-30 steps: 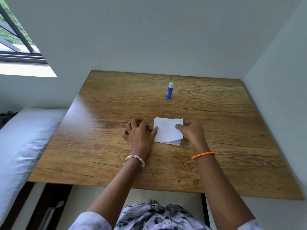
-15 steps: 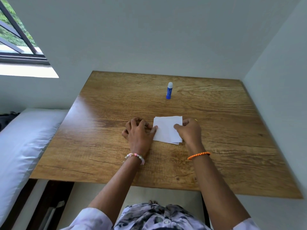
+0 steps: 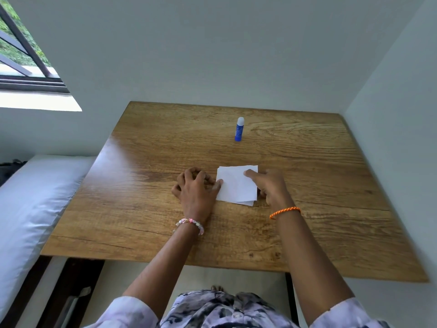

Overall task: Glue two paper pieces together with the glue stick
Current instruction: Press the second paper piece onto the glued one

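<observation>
Two white paper pieces (image 3: 236,185) lie stacked on the wooden table (image 3: 331,176); the lower sheet peeks out at the near right corner. My left hand (image 3: 196,189) rests on the table with its fingers curled and its thumb tip pressed on the stack's left edge. My right hand (image 3: 272,188) presses its index finger onto the top sheet near the far right corner, its other fingers bent beside the right edge. A blue glue stick (image 3: 239,129) with a white cap stands upright farther back, apart from both hands.
White walls close in behind the table and along its right side. A white mattress (image 3: 30,197) lies low on the left, with a window (image 3: 21,55) above it. My lap shows under the table's near edge.
My right hand has shifted from pinching the stack's right edge to pressing its index finger farther up on the top sheet. The left hand and glue stick have stayed put.
</observation>
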